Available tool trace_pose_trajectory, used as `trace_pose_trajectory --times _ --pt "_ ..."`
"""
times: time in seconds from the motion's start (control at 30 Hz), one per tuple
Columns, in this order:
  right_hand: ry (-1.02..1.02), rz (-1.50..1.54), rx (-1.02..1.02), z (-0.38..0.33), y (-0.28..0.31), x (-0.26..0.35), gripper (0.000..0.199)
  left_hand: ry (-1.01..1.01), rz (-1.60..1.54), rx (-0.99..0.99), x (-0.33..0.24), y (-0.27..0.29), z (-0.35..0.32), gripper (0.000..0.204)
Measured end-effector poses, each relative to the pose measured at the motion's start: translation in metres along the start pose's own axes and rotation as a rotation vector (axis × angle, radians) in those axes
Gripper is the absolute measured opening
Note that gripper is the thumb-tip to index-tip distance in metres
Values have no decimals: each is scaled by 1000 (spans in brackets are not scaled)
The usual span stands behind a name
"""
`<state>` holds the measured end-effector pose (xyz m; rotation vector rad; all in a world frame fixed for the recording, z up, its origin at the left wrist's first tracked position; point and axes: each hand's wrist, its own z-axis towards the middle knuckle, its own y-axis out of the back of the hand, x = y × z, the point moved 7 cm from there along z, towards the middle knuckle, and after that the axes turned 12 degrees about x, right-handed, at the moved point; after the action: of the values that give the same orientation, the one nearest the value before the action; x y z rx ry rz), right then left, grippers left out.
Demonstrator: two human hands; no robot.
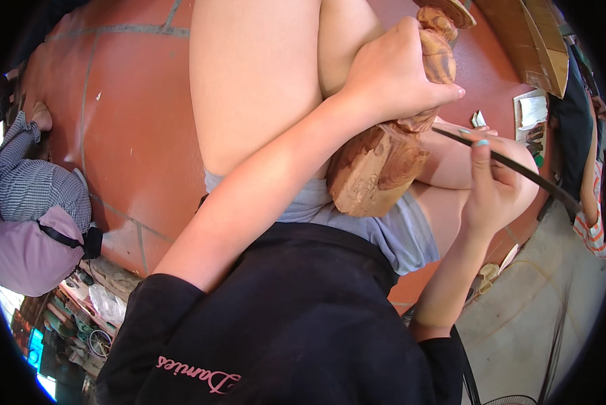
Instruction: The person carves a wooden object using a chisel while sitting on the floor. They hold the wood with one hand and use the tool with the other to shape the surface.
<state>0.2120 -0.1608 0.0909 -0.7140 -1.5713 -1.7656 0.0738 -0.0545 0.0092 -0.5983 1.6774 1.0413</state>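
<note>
A carved wooden figure (378, 169) with swirling brown grain rests on my lap, tilted, its blocky rough base toward my waist. My left hand (399, 71) is wrapped round its narrower upper part, the thumb stretched across the wood. The far end carries a round, disc-like top (455, 9). In my right hand (490, 177) a long, thin dark file (519, 167) is gripped between thumb and fingers. Its narrow tip reaches the carving's narrow section just below my left hand. Whether the tip touches the wood is hard to tell.
Red floor tiles (137, 101) lie around me. At the upper right stands a cardboard box (529, 44), with a small white packet (532, 111) near it. A person in a mauve top (29, 250) sits at the left; another person's striped sleeve (592, 226) shows at the right.
</note>
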Motion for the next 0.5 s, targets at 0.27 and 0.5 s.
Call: trace_pose_trajectory --times 0.27,0.5 --pt "-530 1031 -227 -54 -13 -92 25 4 -1 -15 9 -19 14 57" --pt "-570 1047 -129 -64 -4 -121 31 128 76 96 -7 -35 34 62"
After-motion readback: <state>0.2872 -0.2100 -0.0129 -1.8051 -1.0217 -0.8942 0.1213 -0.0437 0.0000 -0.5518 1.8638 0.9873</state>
